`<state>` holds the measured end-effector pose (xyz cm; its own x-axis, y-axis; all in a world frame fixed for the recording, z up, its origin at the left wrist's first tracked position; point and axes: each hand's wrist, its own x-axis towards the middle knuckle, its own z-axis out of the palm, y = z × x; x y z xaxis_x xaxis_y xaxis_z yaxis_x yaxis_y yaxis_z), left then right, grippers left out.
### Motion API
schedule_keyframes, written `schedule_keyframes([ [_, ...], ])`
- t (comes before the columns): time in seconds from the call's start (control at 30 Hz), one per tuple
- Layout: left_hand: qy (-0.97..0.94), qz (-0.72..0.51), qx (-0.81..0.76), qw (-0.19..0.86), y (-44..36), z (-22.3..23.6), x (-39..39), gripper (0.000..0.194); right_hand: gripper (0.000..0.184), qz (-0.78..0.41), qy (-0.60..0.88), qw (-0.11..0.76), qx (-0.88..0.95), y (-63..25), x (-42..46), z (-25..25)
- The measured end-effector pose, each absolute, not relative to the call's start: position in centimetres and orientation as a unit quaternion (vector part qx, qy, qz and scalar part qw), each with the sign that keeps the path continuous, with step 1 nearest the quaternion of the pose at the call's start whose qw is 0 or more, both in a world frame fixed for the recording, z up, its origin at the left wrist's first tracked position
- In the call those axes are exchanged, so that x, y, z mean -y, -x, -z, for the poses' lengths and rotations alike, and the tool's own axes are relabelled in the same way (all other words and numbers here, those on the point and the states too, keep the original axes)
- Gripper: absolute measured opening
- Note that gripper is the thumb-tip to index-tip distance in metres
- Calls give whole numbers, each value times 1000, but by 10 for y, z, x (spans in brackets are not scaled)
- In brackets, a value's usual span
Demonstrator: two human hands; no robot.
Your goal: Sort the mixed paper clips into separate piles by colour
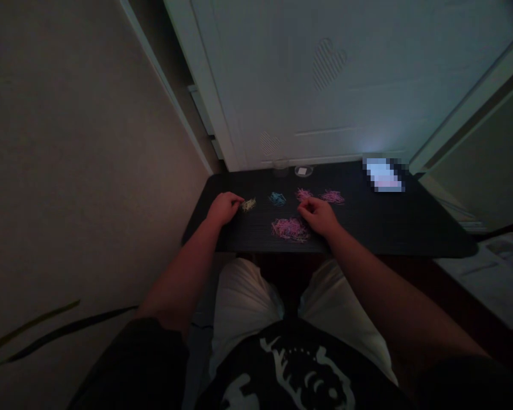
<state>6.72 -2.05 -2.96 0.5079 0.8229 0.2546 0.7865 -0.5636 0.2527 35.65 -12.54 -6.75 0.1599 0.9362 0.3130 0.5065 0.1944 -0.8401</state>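
Observation:
My left hand (225, 208) rests on the dark table, its fingers pinched together at the edge of a small pile of thin yellow pieces (248, 205). My right hand (318, 214) is closed in a pinch between two piles of pink pieces (303, 194) and a larger mixed pile of pink and purple pieces (290, 229) nearer the front edge. Whatever the fingertips hold is too small to make out. A blue pile (277, 198) lies between the hands. Farther right is another pink-purple pile (332, 197).
At the back of the table (393, 228) stand a clear container (281, 167) and a round clear lid (303, 171) with a white label. A lit screen (383, 174), blurred out, is at the back right. A white panelled door (282, 85) rises behind the table.

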Motion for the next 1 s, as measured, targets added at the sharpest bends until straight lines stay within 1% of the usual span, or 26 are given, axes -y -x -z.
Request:
schedule_keyframes([
  [0.17, -832, -252, -490, 56, -77, 24, 38, 27, 14, -189, 616, 480, 595, -356, 127, 66],
  [0.23, -866, -236, -436, 67, -90, 26, 53, 31, 13, -167, 632, 471, 593, -356, 127, 66],
  [0.33, -920, -186, -326, 112, -113, 33, 77, 38, 13, -141, 640, 457, 601, -355, 127, 66],
  [0.43, -918, -191, -316, 146, -126, 42, 93, 41, 13, -131, 653, 455, 591, -356, 127, 66],
  [0.6, -891, -216, -358, 179, -126, 53, 95, 31, 12, -139, 656, 465, 579, -357, 128, 66],
  [0.7, -879, -219, -376, 193, -124, 55, 93, 29, 12, -155, 643, 465, 589, -359, 126, 66],
  [0.83, -868, -220, -398, 200, -126, 55, 94, 25, 5, -168, 627, 502, 572, -363, 130, 66],
  [0.9, -866, -222, -401, 200, -127, 55, 94, 24, 4, -177, 623, 517, 559, -366, 140, 65],
  [0.93, -866, -223, -401, 200, -127, 56, 94, 23, 4, -191, 619, 514, 561, -368, 147, 64],
  [1.0, -866, -223, -400, 200, -127, 56, 94, 23, 5, -232, 605, 481, 591, -371, 163, 62],
])
